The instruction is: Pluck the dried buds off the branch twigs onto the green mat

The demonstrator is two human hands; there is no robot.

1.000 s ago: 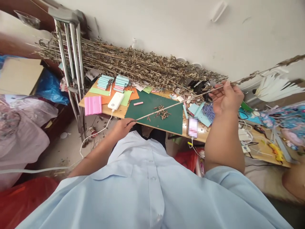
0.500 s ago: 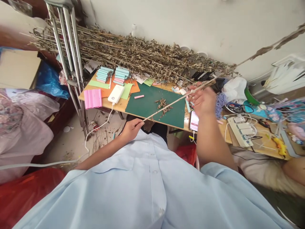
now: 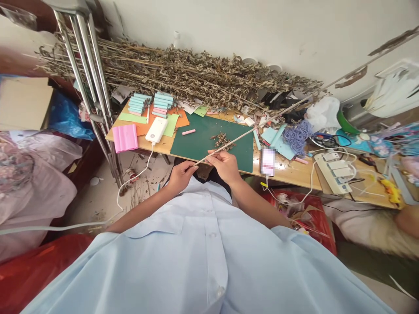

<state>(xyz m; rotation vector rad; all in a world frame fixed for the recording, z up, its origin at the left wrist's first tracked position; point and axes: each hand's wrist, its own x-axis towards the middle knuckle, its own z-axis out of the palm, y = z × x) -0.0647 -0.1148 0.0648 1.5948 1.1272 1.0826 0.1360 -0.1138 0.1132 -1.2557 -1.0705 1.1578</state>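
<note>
My left hand (image 3: pixel 181 175) pinches the near end of a long, thin dried stalk (image 3: pixel 244 136) at the front edge of the table. Close to its right, my right hand (image 3: pixel 225 165) has thumb and fingers closed around the same stalk. The bare stalk slants up to the right, across the table and on toward the wall. Under it, on a green mat (image 3: pixel 199 138), lies a small heap of dry leaves (image 3: pixel 222 141). A short pink roll (image 3: pixel 188 132) rests on the mat farther left.
Behind the mat lies a long pile of dried leafy stalks (image 3: pixel 196 72). Metal crutches (image 3: pixel 85 56) stand at left. Blue rolls (image 3: pixel 139 103), a white power bank (image 3: pixel 157 129), a phone (image 3: pixel 268 161), purple yarn (image 3: pixel 297 136) and a power strip (image 3: pixel 333 172) are on the table.
My right hand has come down and left along the stalk, from its upper part to beside my left hand. My left hand keeps its hold on the end.
</note>
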